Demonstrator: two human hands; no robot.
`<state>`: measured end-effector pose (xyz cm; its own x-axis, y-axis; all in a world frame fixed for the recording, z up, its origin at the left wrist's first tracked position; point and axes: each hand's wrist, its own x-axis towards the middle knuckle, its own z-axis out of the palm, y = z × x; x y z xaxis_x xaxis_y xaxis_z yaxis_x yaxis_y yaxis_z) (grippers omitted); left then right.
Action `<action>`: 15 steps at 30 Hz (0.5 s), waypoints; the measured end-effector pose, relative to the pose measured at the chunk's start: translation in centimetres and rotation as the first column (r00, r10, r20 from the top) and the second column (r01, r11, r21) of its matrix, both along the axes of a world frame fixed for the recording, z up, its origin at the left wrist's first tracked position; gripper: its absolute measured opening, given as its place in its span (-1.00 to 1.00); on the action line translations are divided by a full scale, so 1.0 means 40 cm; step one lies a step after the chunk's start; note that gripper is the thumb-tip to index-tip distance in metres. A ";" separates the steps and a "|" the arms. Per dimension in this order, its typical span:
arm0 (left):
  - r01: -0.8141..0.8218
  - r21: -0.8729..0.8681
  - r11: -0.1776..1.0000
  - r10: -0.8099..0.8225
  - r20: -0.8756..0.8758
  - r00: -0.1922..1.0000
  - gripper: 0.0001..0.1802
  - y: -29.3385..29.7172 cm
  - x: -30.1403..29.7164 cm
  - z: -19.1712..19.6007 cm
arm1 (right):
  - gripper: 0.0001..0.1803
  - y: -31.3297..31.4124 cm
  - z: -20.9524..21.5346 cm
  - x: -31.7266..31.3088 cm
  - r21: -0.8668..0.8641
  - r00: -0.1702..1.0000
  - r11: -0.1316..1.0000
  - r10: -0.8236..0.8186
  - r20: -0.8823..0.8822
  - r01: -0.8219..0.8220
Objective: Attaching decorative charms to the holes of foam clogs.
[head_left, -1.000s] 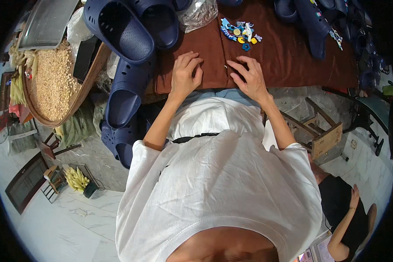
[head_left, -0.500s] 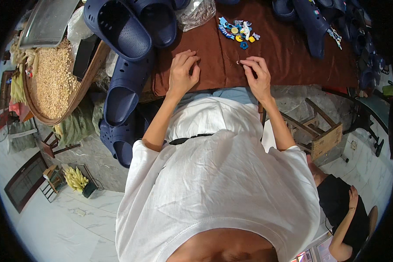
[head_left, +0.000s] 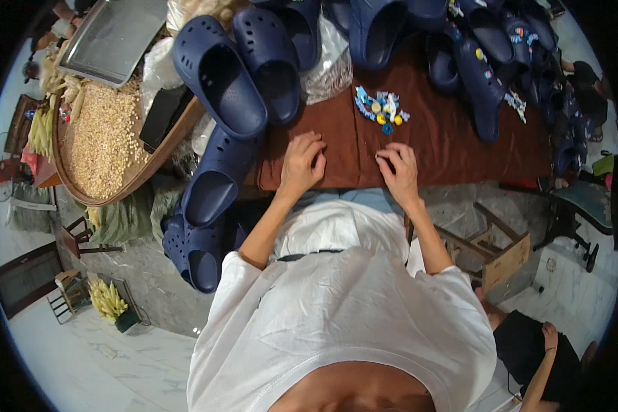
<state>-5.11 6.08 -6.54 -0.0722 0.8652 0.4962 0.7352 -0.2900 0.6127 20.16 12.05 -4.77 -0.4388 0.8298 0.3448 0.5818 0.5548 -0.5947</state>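
My left hand (head_left: pixel 303 163) rests on the brown cloth (head_left: pixel 453 154) near the table's front edge, its fingers loosely bent and the thumb apart, with nothing seen in it. To the right, my right hand (head_left: pixel 400 172) hovers at or on the cloth with thumb and index finger brought together. A tiny whitish speck shows at those fingertips, too small to name. Beyond the hands lies a cluster of small shoe charms (head_left: pixel 381 110) in blue, white and yellow. Left of my left hand, a navy clog (head_left: pixel 220 175) stands at the cloth's edge.
More navy clogs (head_left: pixel 221 75) crowd the left and far side; decorated clogs (head_left: pixel 484 82) stand at right. A clear plastic bag (head_left: pixel 328 65) lies among them. At far left sits a basket of corn kernels (head_left: pixel 106 141). A wooden stool (head_left: pixel 505 261) and a seated person (head_left: pixel 539 347) are at right.
The view has tilted, so the table and both hands appear lower and more clogs show at the far side. Relative to the cloth, both hands stay in about the same place.
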 end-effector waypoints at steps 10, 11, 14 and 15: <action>0.000 -0.006 1.000 0.000 0.005 1.000 -0.76 -0.012 -0.004 0.013 | -0.86 0.079 0.062 -0.092 0.012 0.994 1.000 0.015 -0.112 -0.014; 0.006 -0.020 1.000 -0.006 0.013 1.000 -0.76 -0.011 -0.004 0.016 | -0.86 0.096 0.072 -0.111 0.013 0.990 1.000 0.019 -0.136 -0.018; 0.006 -0.005 1.000 -0.006 0.013 1.000 -0.76 -0.008 -0.001 0.017 | -0.86 0.142 0.094 -0.164 0.019 0.985 1.000 0.021 -0.171 -0.018; 0.009 -0.016 1.000 -0.008 0.021 1.000 -0.76 -0.007 -0.001 0.019 | -0.85 0.159 0.100 -0.181 0.007 0.980 1.000 0.019 -0.198 -0.018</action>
<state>-5.15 5.80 -5.80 -0.0752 0.8738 0.4805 0.7195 -0.2861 0.6329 12.94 18.40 -0.76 -0.3767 0.8201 0.4306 0.4427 0.5678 -0.6940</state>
